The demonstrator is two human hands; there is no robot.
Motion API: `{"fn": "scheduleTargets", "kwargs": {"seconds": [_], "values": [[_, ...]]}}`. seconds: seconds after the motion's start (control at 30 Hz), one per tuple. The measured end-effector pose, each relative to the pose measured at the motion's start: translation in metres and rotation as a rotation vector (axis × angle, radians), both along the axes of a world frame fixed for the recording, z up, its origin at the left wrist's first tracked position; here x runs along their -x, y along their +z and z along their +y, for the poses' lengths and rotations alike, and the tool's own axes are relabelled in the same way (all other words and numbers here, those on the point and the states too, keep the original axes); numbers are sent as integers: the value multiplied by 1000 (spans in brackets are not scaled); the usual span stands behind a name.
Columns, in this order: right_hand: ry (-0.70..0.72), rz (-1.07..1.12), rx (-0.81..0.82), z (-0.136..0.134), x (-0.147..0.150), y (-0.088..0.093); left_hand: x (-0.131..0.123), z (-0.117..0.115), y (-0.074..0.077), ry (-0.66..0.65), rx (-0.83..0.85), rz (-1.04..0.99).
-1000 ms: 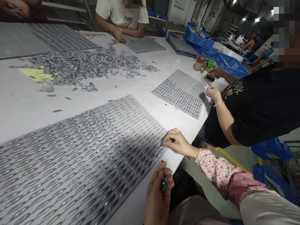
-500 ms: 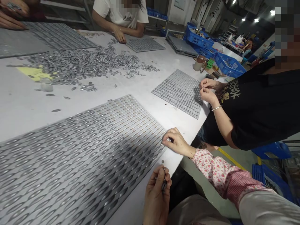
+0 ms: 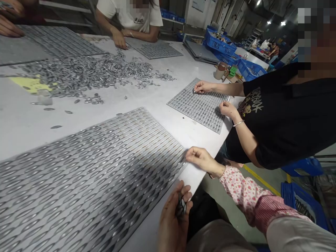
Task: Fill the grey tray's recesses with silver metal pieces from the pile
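Note:
My left hand (image 3: 174, 218) is at the table's front edge, palm turned up, fingers curled round several small grey metal pieces (image 3: 181, 205), leaf-shaped like those on the table. Beyond it my right hand (image 3: 202, 161), in a floral sleeve, is closed in a pinch at the right corner of a large grey board (image 3: 86, 168). Whatever its fingertips hold is hidden. Rows of pointed oval metal pieces cover much of this board, while the rows near its far right corner look thinner and flatter.
A heap of loose metal pieces (image 3: 99, 71) lies mid-table, beside yellow paper (image 3: 28, 84). At right, a co-worker in black (image 3: 288, 119) works over a smaller board (image 3: 198, 105). Two other people sit across. Stacked boards (image 3: 199, 52), a mug (image 3: 220, 71) and blue crates (image 3: 249, 70) stand at the back.
My right hand has shifted slightly right and its fingers have drawn together. My left fingers have loosened, showing more of the pieces. The black-clad co-worker's far hand has moved left over their board.

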State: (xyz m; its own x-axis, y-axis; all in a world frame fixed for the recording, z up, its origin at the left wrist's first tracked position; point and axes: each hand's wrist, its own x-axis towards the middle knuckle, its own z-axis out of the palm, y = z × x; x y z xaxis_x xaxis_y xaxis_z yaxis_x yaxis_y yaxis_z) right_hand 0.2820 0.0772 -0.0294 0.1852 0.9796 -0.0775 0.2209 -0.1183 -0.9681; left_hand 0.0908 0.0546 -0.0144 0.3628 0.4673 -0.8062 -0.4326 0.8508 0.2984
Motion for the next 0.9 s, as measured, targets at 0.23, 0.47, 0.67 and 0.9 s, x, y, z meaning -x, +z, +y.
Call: {"fn": "scheduleTargets", "kwargs": {"seconds": [0.23, 0.47, 0.67, 0.9], "values": [[7, -522, -54, 13, -21, -9, 3, -5, -5, -12, 13, -91], [-72, -603, -22, 11, -11, -15, 1, -4, -8, 3, 40, -67], [-113, -671, -57, 12, -9, -14, 2, -6, -5, -27, 10, -45], [-308, -256, -102, 4, -12, -10, 4, -6, -8, -26, -24, -74]]}}
